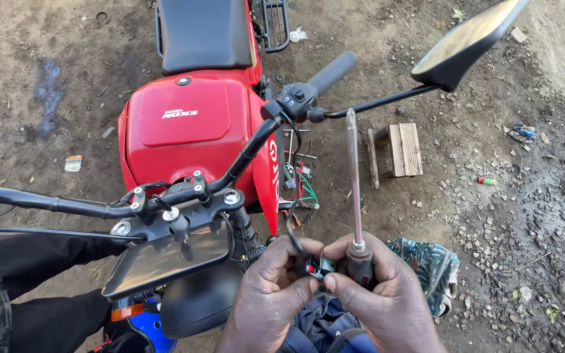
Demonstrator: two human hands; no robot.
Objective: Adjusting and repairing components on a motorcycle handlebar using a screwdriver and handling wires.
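Red fuel tank [184, 124] of a motorcycle stands on bare dirt ahead of you. Your left hand [266, 294] and right hand [380, 294] pinch 1 small black electrical connector [318, 267] between them, low and centre. Your right hand also grips a long steel screwdriver [354, 189], pointing up beside the black handlebar [243, 157].

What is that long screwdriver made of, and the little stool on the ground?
The screwdriver in the right hand looks like shiny bare metal along its shaft, since it glints, with a dark handle, probably plastic or rubber. The small stool looks like rough unpainted wood: pale slats with visible gaps.
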